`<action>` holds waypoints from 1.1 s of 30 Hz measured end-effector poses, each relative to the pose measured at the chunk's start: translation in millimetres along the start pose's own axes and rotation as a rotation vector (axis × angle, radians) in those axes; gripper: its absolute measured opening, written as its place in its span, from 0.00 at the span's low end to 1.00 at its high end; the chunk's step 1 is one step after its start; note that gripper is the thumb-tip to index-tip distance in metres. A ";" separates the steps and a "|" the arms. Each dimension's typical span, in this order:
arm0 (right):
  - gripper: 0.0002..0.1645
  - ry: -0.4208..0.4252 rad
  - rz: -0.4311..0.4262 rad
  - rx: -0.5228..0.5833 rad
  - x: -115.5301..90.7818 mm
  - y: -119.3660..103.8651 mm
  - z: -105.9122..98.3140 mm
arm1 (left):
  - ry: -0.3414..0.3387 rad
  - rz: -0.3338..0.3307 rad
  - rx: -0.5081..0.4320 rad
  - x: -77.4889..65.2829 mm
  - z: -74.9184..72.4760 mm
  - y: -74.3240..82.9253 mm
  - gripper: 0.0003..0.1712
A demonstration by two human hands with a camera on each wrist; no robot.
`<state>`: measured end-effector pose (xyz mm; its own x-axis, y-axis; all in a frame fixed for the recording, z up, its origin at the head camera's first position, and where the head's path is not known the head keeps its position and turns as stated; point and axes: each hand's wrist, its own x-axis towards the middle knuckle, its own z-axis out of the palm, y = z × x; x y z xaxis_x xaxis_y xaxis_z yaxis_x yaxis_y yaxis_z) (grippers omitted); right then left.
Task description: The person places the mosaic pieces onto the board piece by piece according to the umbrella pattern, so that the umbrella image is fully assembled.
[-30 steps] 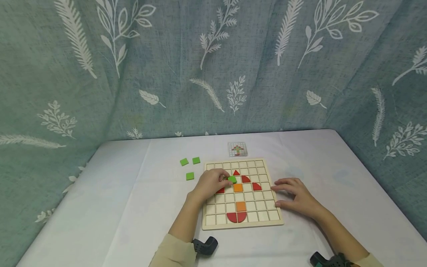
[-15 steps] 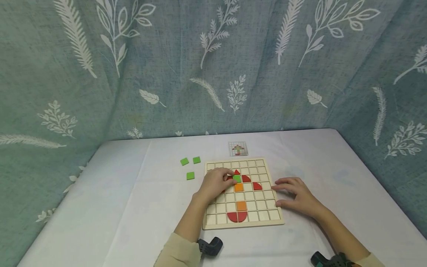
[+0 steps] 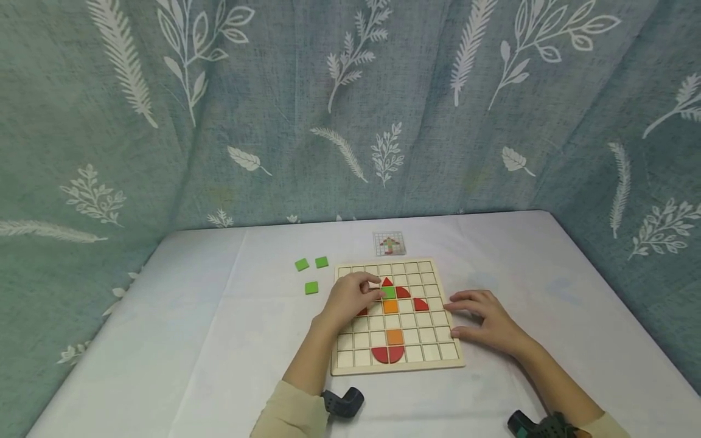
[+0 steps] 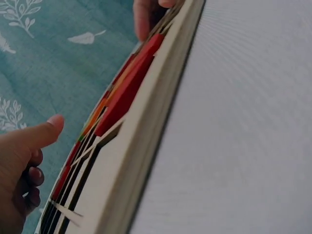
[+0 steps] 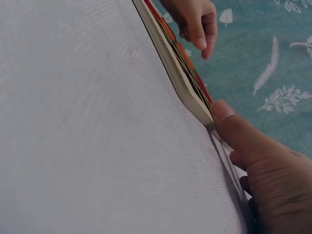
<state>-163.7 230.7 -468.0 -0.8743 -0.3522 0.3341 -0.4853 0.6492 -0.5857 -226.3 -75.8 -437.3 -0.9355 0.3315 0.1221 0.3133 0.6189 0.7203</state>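
Note:
In the head view my left hand point(image 3: 353, 298) hovers over the wooden grid board point(image 3: 405, 368), fingertips beside a green square tile point(image 3: 388, 292). The tile lies flat in a cell between a red triangle point(image 3: 387, 282) and an orange square tile point(image 3: 390, 306). Seen from the left wrist, my left hand point(image 4: 22, 165) has its thumb extended and other fingers loosely bent, nothing visible between them. My right hand point(image 3: 487, 319) rests against the board's right edge, fingers spread. Its thumb point(image 5: 234, 122) touches the board's corner in the right wrist view. The left hand partly covers red pieces.
Three loose green tiles point(image 3: 311, 288) lie left of the board. A small pattern card point(image 3: 389, 243) lies behind it. Red quarter-circle pieces point(image 3: 421, 304) and another orange tile point(image 3: 394, 337) sit in the grid. A patterned curtain point(image 3: 350, 121) hangs behind the white table point(image 3: 246, 340).
The left hand has brought the green tile rightward into the cell below the red triangle and let go of it, fingertips drawing slightly left. The right hand stays at the board's edge.

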 end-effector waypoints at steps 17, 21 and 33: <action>0.28 0.013 -0.004 0.005 -1.0 6.3 3.2 | 0.027 -0.156 -0.041 -17.9 -36.2 -21.2 0.24; 0.28 0.004 0.009 0.015 -0.4 4.5 1.7 | 0.068 -0.168 -0.020 -23.2 -47.5 -29.0 0.23; 0.29 -0.001 0.001 0.007 0.4 1.4 1.7 | 0.124 -0.234 0.095 -33.7 -70.8 -41.3 0.25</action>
<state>-164.7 230.4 -469.9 -0.8748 -0.3524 0.3325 -0.4845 0.6446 -0.5914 -219.3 -162.9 -422.8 -0.9952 0.0855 0.0473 0.0951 0.7345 0.6719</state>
